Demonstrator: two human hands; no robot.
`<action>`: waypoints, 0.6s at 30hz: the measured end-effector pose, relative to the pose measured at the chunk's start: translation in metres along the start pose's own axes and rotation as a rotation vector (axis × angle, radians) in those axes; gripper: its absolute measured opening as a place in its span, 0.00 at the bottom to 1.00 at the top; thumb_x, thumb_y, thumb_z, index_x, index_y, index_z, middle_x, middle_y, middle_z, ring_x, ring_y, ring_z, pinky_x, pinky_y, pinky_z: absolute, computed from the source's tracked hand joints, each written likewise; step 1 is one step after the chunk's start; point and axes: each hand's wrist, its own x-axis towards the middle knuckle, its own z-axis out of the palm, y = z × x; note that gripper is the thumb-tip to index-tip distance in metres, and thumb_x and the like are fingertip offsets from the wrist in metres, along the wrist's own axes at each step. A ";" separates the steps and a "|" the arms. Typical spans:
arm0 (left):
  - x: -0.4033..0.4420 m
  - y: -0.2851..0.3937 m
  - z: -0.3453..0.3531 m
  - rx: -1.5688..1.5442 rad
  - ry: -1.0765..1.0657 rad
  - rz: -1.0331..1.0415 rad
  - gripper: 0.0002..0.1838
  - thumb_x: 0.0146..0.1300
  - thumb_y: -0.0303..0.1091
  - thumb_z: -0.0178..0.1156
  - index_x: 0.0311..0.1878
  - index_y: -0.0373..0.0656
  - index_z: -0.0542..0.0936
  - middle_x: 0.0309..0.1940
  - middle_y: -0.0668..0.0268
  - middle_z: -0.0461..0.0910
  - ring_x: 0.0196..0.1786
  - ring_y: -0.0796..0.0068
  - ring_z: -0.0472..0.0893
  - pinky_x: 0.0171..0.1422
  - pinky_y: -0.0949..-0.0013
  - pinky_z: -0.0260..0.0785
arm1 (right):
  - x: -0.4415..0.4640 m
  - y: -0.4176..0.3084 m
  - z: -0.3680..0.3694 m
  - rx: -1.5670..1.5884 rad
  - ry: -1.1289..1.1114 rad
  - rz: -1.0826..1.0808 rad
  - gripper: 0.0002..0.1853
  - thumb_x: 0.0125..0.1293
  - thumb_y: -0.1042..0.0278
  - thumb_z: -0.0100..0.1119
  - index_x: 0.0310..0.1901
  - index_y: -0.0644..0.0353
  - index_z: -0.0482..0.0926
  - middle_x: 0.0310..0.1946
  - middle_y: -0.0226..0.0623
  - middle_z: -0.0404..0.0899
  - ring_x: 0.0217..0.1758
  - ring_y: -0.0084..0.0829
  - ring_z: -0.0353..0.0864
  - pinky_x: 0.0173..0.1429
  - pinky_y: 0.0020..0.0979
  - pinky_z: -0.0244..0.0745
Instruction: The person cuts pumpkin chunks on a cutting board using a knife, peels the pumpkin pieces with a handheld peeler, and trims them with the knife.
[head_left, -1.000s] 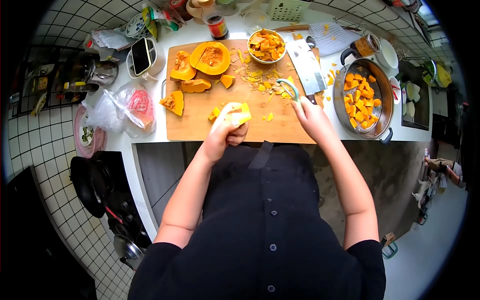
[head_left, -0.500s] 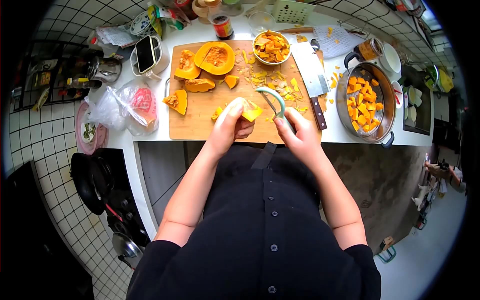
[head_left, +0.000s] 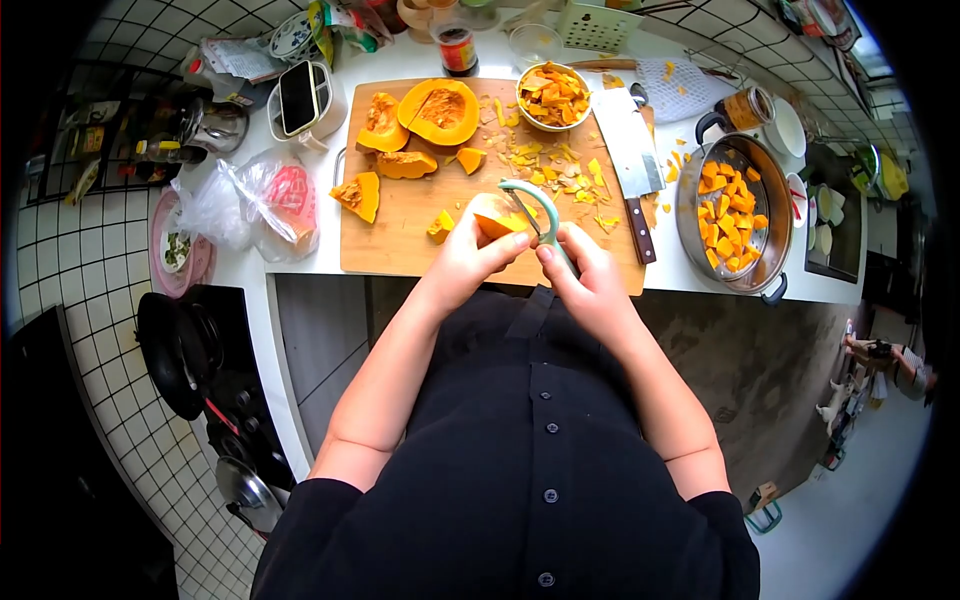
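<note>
My left hand [head_left: 468, 258] is closed on a pumpkin piece [head_left: 497, 214] above the front of the wooden cutting board [head_left: 400, 220]. In my right hand [head_left: 588, 280] is a light green peeler [head_left: 545, 203], its blade at the right side of that piece. Larger pumpkin chunks, among them a hollowed one [head_left: 440, 112], lie on the board's left half. Peel scraps [head_left: 560, 172] are scattered behind my hands. A white bowl [head_left: 553, 97] heaped with orange scraps stands at the board's back edge. The cleaver [head_left: 628, 145] rests on the right with its handle towards me.
Right of the board stands a steel pot [head_left: 690, 215] with pumpkin cubes. Plastic bags [head_left: 285, 205] and a container with a phone [head_left: 298, 98] are on the left. A sauce jar [head_left: 458, 50] stands behind the board. A person [head_left: 908, 372] shows at the far right.
My right hand has moved left and brought the peeler against the pumpkin piece. My left hand has shifted slightly right and turned the piece.
</note>
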 end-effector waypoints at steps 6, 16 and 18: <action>-0.004 0.010 0.000 0.011 0.080 0.028 0.19 0.58 0.33 0.64 0.51 0.42 0.71 0.36 0.73 0.73 0.34 0.86 0.70 0.37 0.80 0.63 | -0.001 0.002 -0.008 0.071 0.008 0.072 0.12 0.69 0.64 0.54 0.44 0.66 0.73 0.26 0.37 0.74 0.30 0.23 0.71 0.36 0.27 0.67; -0.011 0.028 0.002 0.100 -0.082 -0.125 0.21 0.56 0.32 0.65 0.52 0.40 0.72 0.41 0.73 0.75 0.40 0.87 0.72 0.44 0.78 0.66 | 0.005 -0.013 -0.023 -0.233 -0.058 -0.234 0.11 0.67 0.63 0.56 0.39 0.63 0.75 0.22 0.44 0.75 0.24 0.40 0.76 0.30 0.34 0.69; -0.009 0.023 0.002 0.144 -0.079 -0.091 0.18 0.57 0.31 0.65 0.50 0.39 0.75 0.37 0.73 0.77 0.36 0.88 0.72 0.39 0.80 0.66 | 0.005 -0.016 -0.025 -0.277 -0.081 -0.271 0.10 0.67 0.63 0.56 0.39 0.63 0.75 0.23 0.45 0.76 0.25 0.42 0.77 0.30 0.35 0.69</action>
